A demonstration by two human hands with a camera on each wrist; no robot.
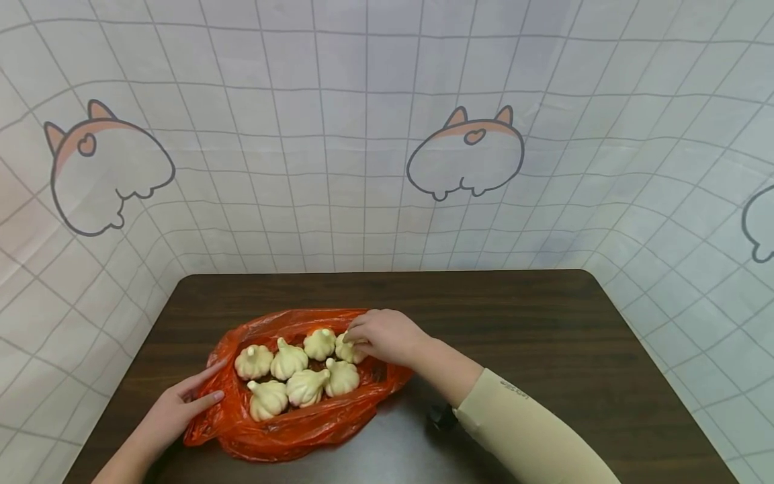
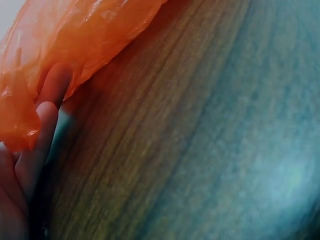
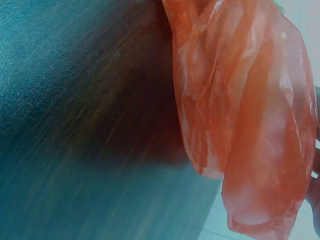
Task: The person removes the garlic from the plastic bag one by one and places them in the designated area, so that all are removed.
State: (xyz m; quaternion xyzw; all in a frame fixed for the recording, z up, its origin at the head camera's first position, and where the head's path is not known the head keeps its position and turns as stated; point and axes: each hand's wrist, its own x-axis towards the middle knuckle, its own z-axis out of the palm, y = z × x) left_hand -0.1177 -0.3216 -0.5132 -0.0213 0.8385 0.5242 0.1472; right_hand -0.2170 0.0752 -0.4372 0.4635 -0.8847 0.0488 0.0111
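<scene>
A thin red plastic bag (image 1: pixel 296 444) lies spread with its mouth up, and several pale garlic bulbs (image 1: pixel 289 359) sit inside it. My left hand (image 1: pixel 175 410) holds the bag's left side, thumb over the rim; the left wrist view shows two fingers (image 2: pixel 47 117) against the orange-looking plastic (image 2: pixel 100 40). At the bag's back right, my right hand (image 1: pixel 387 336) reaches over the rim and pinches the rightmost garlic bulb (image 1: pixel 346 351), partly covering it. From the right wrist, hanging folds of the bag (image 3: pixel 265 130) hide most of that hand, leaving only bits of fingers at the edge.
Everything stands on a dark wood-grain table (image 1: pixel 514 323) with rounded back corners. A small black object (image 1: pixel 441 417) shows beneath the right forearm. A white grid-patterned curtain (image 1: pixel 363 134) with cartoon animal prints encloses the back and sides.
</scene>
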